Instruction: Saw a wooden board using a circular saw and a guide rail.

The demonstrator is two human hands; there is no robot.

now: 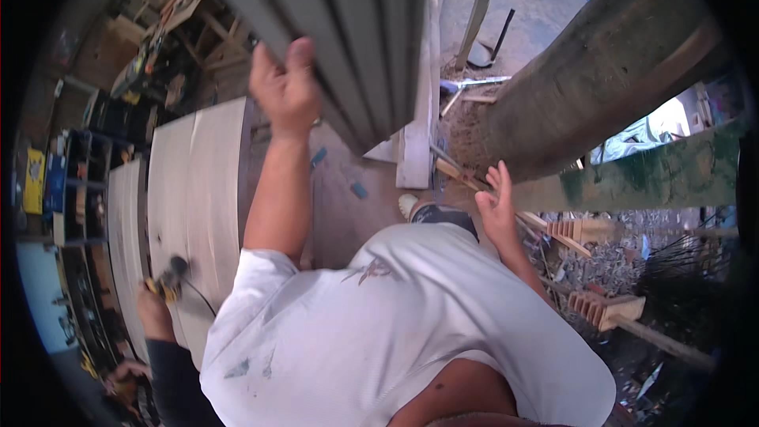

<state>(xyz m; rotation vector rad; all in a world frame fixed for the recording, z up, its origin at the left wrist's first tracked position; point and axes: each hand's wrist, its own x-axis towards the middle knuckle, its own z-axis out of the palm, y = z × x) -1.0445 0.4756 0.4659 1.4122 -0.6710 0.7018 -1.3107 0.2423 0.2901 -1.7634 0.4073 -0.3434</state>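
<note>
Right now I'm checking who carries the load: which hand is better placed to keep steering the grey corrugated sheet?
Left, probably. The left hand already grips the edge of the grey corrugated sheet, thumb over its rim. The right hand hangs open and empty, low beside the concrete post, apart from the sheet.

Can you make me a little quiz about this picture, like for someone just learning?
1. True or false: the left hand grips the edge of the grey ribbed metal sheet.
2. What is the right hand doing? A) holding a hammer B) open, fingers spread, holding nothing C) holding a broom
3. Fill in: another person's hand at the lower left holds a yellow power tool on a pale wooden ____.

Key: 1 true; 2 B; 3 board.
</note>
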